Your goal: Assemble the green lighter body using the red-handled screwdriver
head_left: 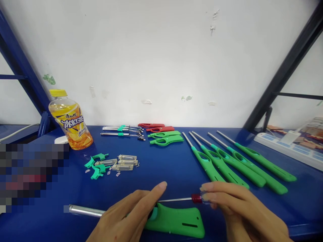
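Observation:
A green long-nosed gas lighter (176, 220) lies near the table's front edge, its metal tube pointing left. Across its middle rests my left hand (128, 215), wrapped round the body and trigger area with the index finger stretched along the top. My right hand (242, 208) grips the handle of a screwdriver (195, 198) with a dark red collar. Its thin shaft points left and meets the lighter's upper edge close to my left fingers; the tip itself is hidden. Several finished-looking green lighters (237, 161) lie side by side to the right.
Teal triggers (97, 170), clear fuel tanks (123, 167) and tiny pieces lie left of centre. Metal tubes with wires (118, 134), red casings (160, 129) and green casings (166, 139) lie by the wall. A tea bottle (72, 121) stands left, a power strip (290, 148) right.

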`<state>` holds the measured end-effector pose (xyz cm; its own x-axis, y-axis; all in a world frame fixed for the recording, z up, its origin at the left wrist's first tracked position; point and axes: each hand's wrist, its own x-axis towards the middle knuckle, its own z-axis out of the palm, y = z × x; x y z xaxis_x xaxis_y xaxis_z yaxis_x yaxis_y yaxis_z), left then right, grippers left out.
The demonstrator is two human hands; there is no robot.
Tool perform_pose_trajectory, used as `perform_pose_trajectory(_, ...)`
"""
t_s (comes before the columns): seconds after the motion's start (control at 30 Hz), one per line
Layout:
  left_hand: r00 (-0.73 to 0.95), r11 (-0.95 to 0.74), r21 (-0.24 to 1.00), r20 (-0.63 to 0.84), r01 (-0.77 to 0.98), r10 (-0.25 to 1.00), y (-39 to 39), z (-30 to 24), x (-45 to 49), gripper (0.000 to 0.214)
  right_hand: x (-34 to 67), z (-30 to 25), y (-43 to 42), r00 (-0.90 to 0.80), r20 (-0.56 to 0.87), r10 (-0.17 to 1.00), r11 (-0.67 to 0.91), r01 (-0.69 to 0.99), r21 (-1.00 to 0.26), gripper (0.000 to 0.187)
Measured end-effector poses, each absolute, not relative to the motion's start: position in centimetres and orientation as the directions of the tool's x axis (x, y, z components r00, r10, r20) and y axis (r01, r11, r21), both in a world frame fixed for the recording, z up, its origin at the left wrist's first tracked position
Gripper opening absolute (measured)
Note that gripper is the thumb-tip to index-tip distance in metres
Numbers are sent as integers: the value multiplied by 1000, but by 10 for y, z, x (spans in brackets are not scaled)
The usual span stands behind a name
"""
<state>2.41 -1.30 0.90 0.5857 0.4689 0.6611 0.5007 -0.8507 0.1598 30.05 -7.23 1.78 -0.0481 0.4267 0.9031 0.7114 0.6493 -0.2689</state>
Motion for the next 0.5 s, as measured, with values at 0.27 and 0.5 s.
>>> perform_pose_trajectory(0.27, 570, -847, 203, 660, 492, 489, -15, 8, 24, 44, 296, 19, -71, -18, 912, 410, 667, 688, -286, 29)
perform_pose_trajectory(0.5, 550, -842, 183, 683, 508, 481, -13, 10, 24, 54, 297, 19, -69, -41, 902, 429, 676, 676, -291, 30)
